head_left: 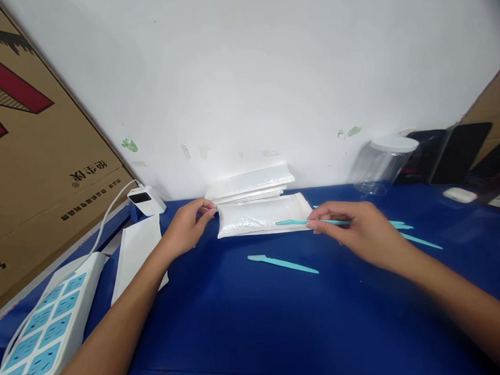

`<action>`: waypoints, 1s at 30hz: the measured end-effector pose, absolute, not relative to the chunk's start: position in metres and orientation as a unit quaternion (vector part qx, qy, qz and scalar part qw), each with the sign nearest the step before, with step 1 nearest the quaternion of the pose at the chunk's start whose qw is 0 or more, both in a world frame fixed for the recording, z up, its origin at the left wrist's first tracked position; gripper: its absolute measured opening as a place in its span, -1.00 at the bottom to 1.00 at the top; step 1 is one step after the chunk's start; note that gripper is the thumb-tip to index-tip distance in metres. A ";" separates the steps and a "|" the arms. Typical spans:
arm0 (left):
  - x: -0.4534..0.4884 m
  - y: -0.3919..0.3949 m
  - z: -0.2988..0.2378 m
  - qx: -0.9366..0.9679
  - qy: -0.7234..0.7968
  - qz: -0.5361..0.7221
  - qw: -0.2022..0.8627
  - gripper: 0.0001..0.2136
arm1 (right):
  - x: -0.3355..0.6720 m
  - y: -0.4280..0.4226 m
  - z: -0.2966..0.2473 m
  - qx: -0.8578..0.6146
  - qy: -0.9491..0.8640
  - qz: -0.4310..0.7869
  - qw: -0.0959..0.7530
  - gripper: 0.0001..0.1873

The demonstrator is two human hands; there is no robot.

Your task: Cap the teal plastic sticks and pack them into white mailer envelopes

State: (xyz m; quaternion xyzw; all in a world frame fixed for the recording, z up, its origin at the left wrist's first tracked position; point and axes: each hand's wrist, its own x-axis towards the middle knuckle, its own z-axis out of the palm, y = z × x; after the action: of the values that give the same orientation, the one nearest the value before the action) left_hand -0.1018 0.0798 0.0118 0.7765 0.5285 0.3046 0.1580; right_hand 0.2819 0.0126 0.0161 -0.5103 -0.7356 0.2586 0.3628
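Note:
My right hand (pixel 361 227) pinches a turquoise eyebrow razor (pixel 291 223) between thumb and fingers, its blade end pointing left over a white padded mailer (pixel 251 216). That mailer lies flat, with its open-looking flap end to the right. At its upper left corner, my left hand (pixel 191 223) has thumb and index finger closed on the edge. Nearer to me, a second eyebrow razor (pixel 283 264) lies on the blue table (pixel 256 320). More turquoise razors (pixel 422 241) lie beyond my right hand, partly hidden by it.
Several white mailers (pixel 250 182) are stacked against the wall. Another white mailer (pixel 139 247) lies beneath my left forearm. On the left are a power strip (pixel 52 323), a white plugged-in device (pixel 146 200) and a large carton (pixel 44 135). A clear jar (pixel 384 165) stands back right.

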 end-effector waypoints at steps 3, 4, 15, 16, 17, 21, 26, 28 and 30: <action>-0.078 0.064 0.013 0.745 0.487 0.358 0.282 -0.62 | 0.275 0.007 0.022 -0.505 -0.719 0.281 0.387 -0.67; -0.070 0.059 0.013 0.742 0.475 0.368 0.299 -0.64 | 0.273 0.005 0.023 -0.503 -0.716 0.291 0.386 -0.67; -0.039 0.031 0.006 0.697 0.450 0.422 0.365 -0.81 | 0.260 -0.003 0.027 -0.489 -0.721 0.329 0.365 -0.67; -0.038 0.030 0.007 0.694 0.453 0.423 0.366 -0.81 | 0.260 -0.003 0.027 -0.488 -0.722 0.329 0.364 -0.69; -0.036 0.029 0.007 0.691 0.454 0.425 0.368 -0.81 | 0.260 -0.003 0.027 -0.488 -0.722 0.331 0.363 -0.70; -0.033 0.027 0.006 0.681 0.456 0.425 0.384 -0.80 | 0.259 -0.004 0.027 -0.491 -0.719 0.328 0.366 -0.70; -0.033 0.027 0.005 0.668 0.450 0.423 0.416 -0.78 | 0.259 -0.005 0.026 -0.493 -0.717 0.319 0.375 -0.67; -0.034 0.027 0.005 0.666 0.447 0.428 0.417 -0.79 | 0.260 -0.005 0.026 -0.494 -0.715 0.316 0.381 -0.67; -0.034 0.027 0.005 0.664 0.444 0.430 0.420 -0.79 | 0.260 -0.005 0.026 -0.495 -0.714 0.313 0.383 -0.66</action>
State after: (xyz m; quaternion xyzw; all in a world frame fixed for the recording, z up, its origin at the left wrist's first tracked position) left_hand -0.0337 0.0269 0.0046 0.6644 0.4443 0.4303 0.4195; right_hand 0.2604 -0.0048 0.0262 -0.4952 -0.7144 0.3131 0.3826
